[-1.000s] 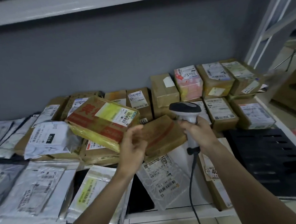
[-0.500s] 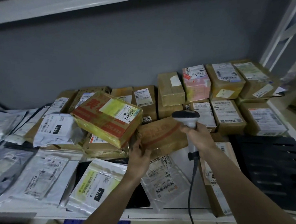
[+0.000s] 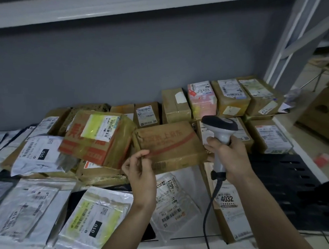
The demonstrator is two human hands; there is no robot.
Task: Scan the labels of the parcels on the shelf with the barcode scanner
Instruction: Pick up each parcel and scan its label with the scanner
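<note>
Two hands work apart: the left hand (image 3: 141,173) pinches a brown box (image 3: 170,144) edge, the right hand (image 3: 230,159) grips the scanner (image 3: 220,126).

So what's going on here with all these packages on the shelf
A person is scanning parcels on a shelf crowded with cardboard boxes and plastic mailers. The right hand grips a corded barcode scanner by its handle, head pointing toward the back of the shelf. The left hand pinches the near edge of a brown box with a red stripe. No label shows on the face of that box toward the camera.
</note>
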